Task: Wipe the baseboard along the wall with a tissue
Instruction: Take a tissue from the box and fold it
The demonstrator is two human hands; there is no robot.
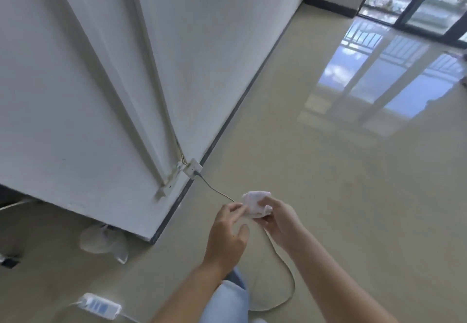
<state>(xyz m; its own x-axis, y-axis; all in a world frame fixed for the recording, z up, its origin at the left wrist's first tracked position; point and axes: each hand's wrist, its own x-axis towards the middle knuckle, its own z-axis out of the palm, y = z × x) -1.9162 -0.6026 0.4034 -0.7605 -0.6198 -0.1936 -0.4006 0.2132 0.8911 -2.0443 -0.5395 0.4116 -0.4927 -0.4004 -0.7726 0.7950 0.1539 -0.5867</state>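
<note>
White crumpled tissue (pixel 256 204) sat in your right hand (pixel 279 221), fingers curled round it, in the air near the wall's corner. Your left hand (pixel 228 231) was loosely open, fingertips touching the tissue's edge. Dark baseboard (pixel 226 123) edged the wall, with wide floor (pixel 328 196) beside it. A cord (pixel 214 189) trailed from the socket (pixel 192 170).

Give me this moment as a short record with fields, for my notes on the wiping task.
tissue: crumpled, white, held above the floor
right hand: grips the tissue
left hand: touches the tissue's edge
baseboard: dark strip under the white wall, not touched yet
wall socket: cable plugged in, just above the baseboard
power strip: lies on the floor, near left
</note>
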